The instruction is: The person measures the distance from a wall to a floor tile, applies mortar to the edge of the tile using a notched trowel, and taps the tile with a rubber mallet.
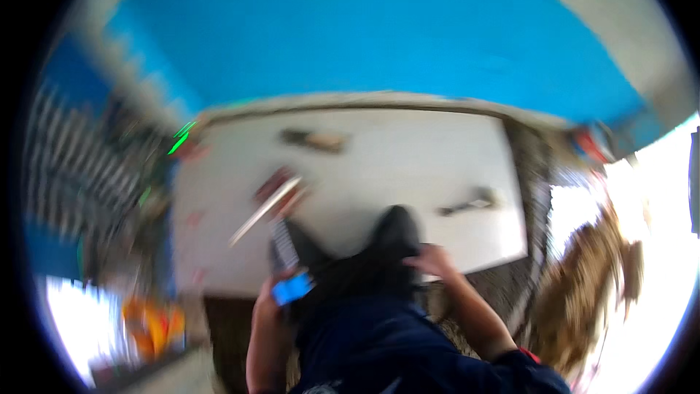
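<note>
The whole picture is smeared by motion. My left hand (271,290), low and left of the middle, is closed around the bright blue handle of a tool (292,289). A narrow, pale, striped strip runs up from that handle, and its exact kind is too blurred to name. Beside my right knee is my right hand (433,260), and I make out nothing in it; its fingers are too smeared to read. Ahead of my left hand, a long pale stick (264,211) lies across a dark red object (273,184) on a white board (408,153).
A dark-and-tan tool (315,139) lies toward the board's far edge, and a dark-handled one (468,204) on its right. Beyond stands a blue wall (379,29). An orange-yellow object (152,327) sits lower left, a red-and-white container (593,143) at the right, brown material (583,292) below it.
</note>
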`<state>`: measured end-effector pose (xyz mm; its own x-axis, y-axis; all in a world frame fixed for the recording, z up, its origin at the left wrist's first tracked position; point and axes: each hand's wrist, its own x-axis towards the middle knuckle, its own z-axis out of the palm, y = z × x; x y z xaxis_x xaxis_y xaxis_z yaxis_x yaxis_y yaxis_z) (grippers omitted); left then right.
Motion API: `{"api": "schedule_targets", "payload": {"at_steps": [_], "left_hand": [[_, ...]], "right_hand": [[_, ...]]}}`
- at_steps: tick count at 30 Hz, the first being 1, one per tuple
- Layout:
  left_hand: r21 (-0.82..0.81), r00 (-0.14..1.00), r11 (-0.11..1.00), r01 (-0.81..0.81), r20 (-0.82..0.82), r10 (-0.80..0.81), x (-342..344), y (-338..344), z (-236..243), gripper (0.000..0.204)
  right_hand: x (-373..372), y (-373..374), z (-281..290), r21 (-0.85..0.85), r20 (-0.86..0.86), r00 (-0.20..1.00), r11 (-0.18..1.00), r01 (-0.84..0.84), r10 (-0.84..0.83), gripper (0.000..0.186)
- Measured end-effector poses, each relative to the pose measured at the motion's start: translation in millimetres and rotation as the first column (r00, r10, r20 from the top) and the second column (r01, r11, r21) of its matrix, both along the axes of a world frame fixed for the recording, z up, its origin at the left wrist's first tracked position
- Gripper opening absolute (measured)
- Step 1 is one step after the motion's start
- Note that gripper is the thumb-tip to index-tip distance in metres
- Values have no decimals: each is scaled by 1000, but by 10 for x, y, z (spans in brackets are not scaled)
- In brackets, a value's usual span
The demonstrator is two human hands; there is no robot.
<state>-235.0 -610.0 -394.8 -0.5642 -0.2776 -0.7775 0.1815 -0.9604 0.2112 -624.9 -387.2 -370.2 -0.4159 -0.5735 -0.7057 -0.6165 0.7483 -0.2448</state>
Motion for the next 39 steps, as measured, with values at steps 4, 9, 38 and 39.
{"api": "schedule_targets", "payload": {"at_steps": [4, 9, 38, 39], "left_hand": [[-1, 922, 988, 156, -360, -146, 191, -25, -778, 39], [-56, 931, 962, 266, -245, -272, 147, -147, -838, 48], [16, 940, 953, 301, -172, -294, -245, -292, -704, 45], [18, 941, 954, 299, -169, -292, -252, -299, -697, 45]], "right_hand": [[-100, 25, 141, -86, -97, 994, 996, 37, -46, 58], [97, 299, 117, -182, -67, 982, 969, 164, -179, 55], [116, 183, 196, -189, -41, 985, 969, 157, -168, 58], [115, 178, 204, -176, -35, 983, 969, 171, -180, 57]]}}
